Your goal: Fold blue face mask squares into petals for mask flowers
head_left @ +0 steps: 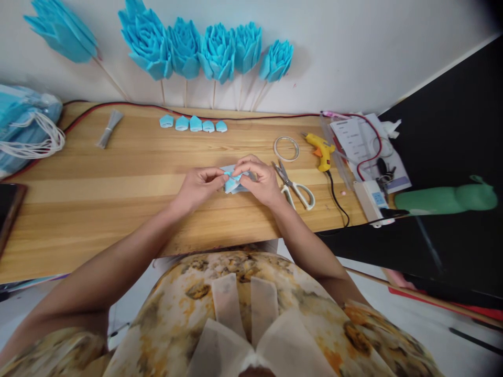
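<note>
A small folded piece of light-blue fabric (231, 184) is held between my two hands above the wooden table (118, 209). My left hand (198, 187) pinches its left edge between thumb and fingertips. On the other side, my right hand (260, 178) grips it with thumb and bent fingers. More pale-blue sheet material shows beneath and behind the hands, partly hidden by them. Just right of my right hand lie scissors (293, 184) with white handles, blades pointing away. Farther back, several small folded blue pieces (195, 124) sit in a row.
Blue fabric flowers (218, 52) on thin sticks lean against the wall. To the right are a roll of tape (286, 149), a yellow glue gun (321, 152) with its cord, a power strip (373, 201) and a green bottle (444, 200). White cords (35, 139) lie far left.
</note>
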### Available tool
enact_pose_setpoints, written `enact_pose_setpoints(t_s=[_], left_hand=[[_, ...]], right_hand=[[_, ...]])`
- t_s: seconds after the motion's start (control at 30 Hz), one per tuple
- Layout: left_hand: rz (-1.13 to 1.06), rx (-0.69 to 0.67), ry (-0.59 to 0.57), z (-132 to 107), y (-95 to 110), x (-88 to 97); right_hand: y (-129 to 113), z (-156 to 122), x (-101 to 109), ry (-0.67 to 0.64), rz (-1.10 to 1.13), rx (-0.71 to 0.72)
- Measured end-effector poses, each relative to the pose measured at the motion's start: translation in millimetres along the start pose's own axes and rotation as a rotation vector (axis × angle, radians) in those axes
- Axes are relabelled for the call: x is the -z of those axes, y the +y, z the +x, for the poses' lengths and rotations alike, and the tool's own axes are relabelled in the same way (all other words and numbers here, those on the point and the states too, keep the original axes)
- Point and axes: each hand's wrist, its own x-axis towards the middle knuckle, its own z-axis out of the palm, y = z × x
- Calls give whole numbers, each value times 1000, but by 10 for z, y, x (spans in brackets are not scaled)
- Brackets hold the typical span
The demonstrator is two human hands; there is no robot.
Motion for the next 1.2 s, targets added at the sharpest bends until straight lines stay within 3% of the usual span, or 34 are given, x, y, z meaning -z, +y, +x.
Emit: enact_pose_setpoints(t_s=[0.47, 0.73, 1.2], left_hand=[[-30, -34, 2, 0, -7, -5], [-31, -19, 87, 12, -59, -4], [-39, -38, 94, 10, -27, -11]], right_hand=[[-11, -9, -12, -46, 35, 39], [-95, -23, 12, -28, 138, -214], [-119, -5, -22, -70, -17, -251]])
